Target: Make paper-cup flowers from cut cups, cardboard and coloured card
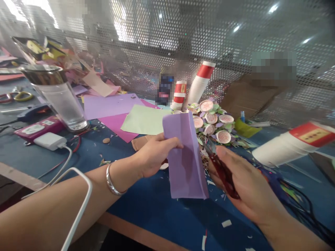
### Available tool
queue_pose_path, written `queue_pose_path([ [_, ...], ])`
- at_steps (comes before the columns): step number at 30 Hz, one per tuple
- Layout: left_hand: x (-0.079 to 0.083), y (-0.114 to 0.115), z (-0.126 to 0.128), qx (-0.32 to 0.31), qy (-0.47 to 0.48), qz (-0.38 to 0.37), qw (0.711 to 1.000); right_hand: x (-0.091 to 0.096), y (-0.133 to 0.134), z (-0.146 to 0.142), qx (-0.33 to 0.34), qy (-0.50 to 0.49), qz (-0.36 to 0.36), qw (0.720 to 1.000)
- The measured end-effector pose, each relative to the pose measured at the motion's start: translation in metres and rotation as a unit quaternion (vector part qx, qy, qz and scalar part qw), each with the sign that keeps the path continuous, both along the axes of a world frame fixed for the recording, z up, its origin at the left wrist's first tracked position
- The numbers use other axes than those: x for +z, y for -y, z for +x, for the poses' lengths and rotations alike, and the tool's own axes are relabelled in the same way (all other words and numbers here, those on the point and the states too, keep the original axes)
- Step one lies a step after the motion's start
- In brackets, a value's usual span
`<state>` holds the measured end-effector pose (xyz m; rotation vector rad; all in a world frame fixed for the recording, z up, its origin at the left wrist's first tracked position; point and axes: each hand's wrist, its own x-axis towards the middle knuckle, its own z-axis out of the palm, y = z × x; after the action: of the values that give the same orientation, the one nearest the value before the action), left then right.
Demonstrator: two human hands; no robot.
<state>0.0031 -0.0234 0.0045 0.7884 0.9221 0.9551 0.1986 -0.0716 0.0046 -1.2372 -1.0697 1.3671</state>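
Observation:
A folded sheet of purple paper (180, 167) is upright in my left hand (154, 153), with the thumb pressed on its face and the fingers behind. Its right edge shows a narrow fold. My right hand (251, 181) is closed around dark red-handled scissors (222, 170), seen nearly edge-on. Their dark metal tip points up and left, close to the paper's right edge; whether it touches cannot be made out. Behind the paper lies a cluster of round white pieces with red print (210, 118), set among green and purple paper scraps.
Pale green paper (146, 120) and purple sheets (107, 104) lie behind my left hand. A water glass (62, 101), a pink power strip (39, 129) and a white cable (78, 202) stand left. Paper cup stacks (290, 146) lean right. A perforated metal screen (146, 45) closes the back.

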Motion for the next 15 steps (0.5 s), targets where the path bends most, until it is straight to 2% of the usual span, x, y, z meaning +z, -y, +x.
queue_pose_path([
  [4, 0.0, 0.003, 0.001, -0.016, 0.024, -0.022, 0.999, -0.008, 0.002, -0.005, 0.048, 0.024, -0.018, 0.998],
  [6, 0.0, 0.007, 0.003, -0.051, 0.056, -0.034, 0.997, -0.009, 0.003, -0.003, 0.039, 0.052, 0.001, 0.998],
  [9, -0.003, 0.016, 0.009, -0.105, 0.108, -0.009, 0.989, -0.01, 0.003, 0.002, 0.032, 0.1, 0.042, 0.994],
  [13, -0.012, 0.021, 0.016, -0.077, 0.106, 0.018, 0.991, -0.011, 0.005, 0.007, 0.015, 0.233, 0.148, 0.961],
  [15, -0.013, 0.018, 0.015, -0.049, 0.1, 0.012, 0.994, -0.013, 0.007, 0.011, -0.011, 0.282, 0.171, 0.944],
])
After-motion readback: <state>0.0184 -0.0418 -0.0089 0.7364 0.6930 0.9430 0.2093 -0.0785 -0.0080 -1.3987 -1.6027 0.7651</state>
